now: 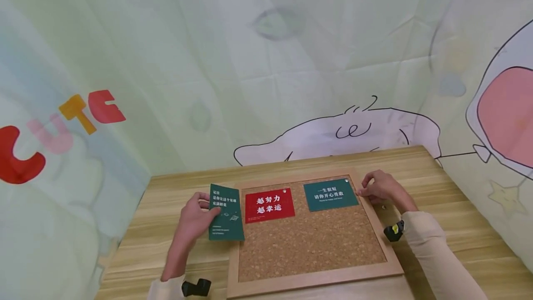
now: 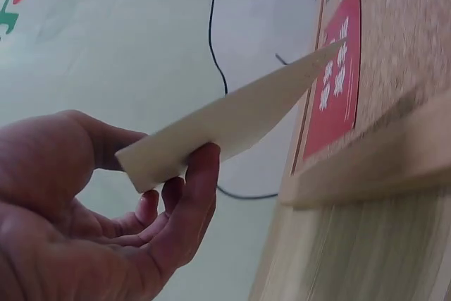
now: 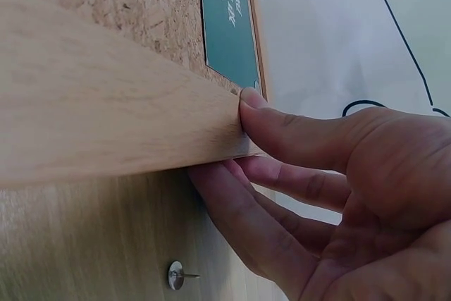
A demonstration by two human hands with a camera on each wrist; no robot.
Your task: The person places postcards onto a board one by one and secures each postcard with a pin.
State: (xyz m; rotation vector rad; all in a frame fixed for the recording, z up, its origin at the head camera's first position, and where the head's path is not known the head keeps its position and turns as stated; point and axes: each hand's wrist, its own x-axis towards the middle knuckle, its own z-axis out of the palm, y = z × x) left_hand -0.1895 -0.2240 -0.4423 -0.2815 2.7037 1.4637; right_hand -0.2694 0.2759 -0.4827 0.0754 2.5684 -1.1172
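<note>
You have the tall green card (image 1: 226, 226) pinched in your left hand (image 1: 195, 216), thumb on the printed face and fingers behind it, the hand partly closed. The card stands out just to the right of that hand, tilted, its pale back showing in the left wrist view, and raised over the left edge of the cork board (image 1: 312, 244).

Your right hand (image 1: 381, 189) grips the board's wooden frame (image 1: 316, 284) along its right side, thumb against the edge and fingers curled underneath.

Between your hands, two cards lie on the cork. The red card (image 1: 269, 206) is nearer your left hand, just beyond the tall green one; the wide green card (image 1: 331, 195) is just left of your right hand. Each has a pin at its upper right corner.

A loose pin (image 3: 176, 275) lies on the table (image 1: 154, 235) just below your right hand. Beyond both hands hangs a pale cloth (image 1: 208, 59) with cartoon drawings.
</note>
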